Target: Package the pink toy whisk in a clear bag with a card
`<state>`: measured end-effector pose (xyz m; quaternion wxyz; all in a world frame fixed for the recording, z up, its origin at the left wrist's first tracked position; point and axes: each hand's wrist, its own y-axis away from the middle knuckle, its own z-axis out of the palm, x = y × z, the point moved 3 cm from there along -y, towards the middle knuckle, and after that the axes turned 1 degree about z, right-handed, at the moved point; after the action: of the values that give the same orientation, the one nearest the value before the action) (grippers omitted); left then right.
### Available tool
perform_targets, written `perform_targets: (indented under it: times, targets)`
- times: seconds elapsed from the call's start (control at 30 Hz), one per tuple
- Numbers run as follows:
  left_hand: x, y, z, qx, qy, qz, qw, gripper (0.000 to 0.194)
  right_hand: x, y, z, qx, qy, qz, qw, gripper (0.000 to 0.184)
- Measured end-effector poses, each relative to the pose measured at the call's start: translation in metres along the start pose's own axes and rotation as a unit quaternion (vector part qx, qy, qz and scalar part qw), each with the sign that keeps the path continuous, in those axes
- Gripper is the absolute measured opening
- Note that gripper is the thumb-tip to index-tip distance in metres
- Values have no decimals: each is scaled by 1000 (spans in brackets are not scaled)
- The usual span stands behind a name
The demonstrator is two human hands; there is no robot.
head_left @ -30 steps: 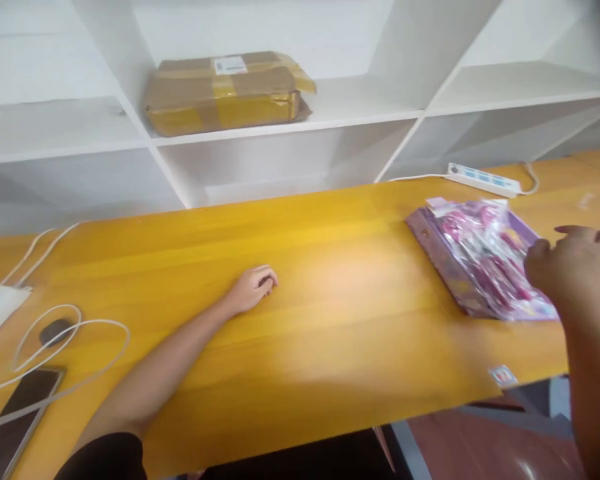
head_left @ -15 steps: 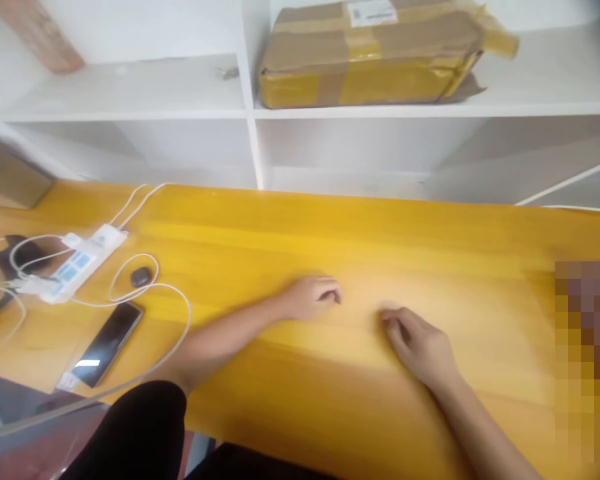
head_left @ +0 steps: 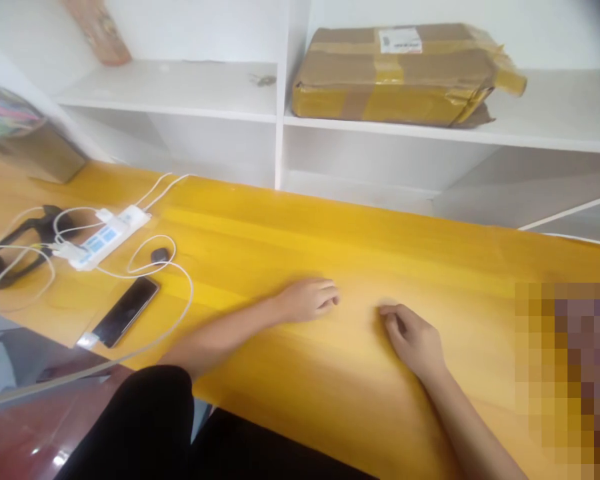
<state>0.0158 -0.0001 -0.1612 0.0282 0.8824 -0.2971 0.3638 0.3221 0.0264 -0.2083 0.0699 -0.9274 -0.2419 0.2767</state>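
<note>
My left hand [head_left: 307,300] rests on the yellow wooden table [head_left: 290,233], fingers loosely curled, with nothing in it. My right hand [head_left: 414,339] lies on the table a little to its right, fingers also curled under and holding nothing. A short strip of bare tabletop separates the two hands. Both forearms reach in from the near edge.
At left lie a black phone [head_left: 124,312], a white power strip [head_left: 105,237] with looped white cables, and a small dark object [head_left: 159,255]. A taped cardboard parcel [head_left: 403,73] sits on the white shelf behind. A pixelated patch [head_left: 567,373] covers the right edge.
My right hand came away from the pink plastic packet at the right and settled on the table beside my left hand. The view swung left, and the packet is out of sight.
</note>
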Motion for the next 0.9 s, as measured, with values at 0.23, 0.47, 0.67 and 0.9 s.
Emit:
perform_targets:
  times: [0.23,0.47,0.67,0.9]
  targets:
    - [25,254,-60,164,-199,-312,914,23,-7,5,1,-31,-17,-49,998,23]
    - [-24,424,-150,272,-327,-586,690,101,-4,3,7,-24,-16,-57,998,23]
    - [-44,403,-164,248,-294,-590,710,88,-6,4,4,-33,-51,-66,996,25]
    - [-1,328,-103,218,-240,-560,763,82,-23,4,-1,-45,-104,-57,992,25]
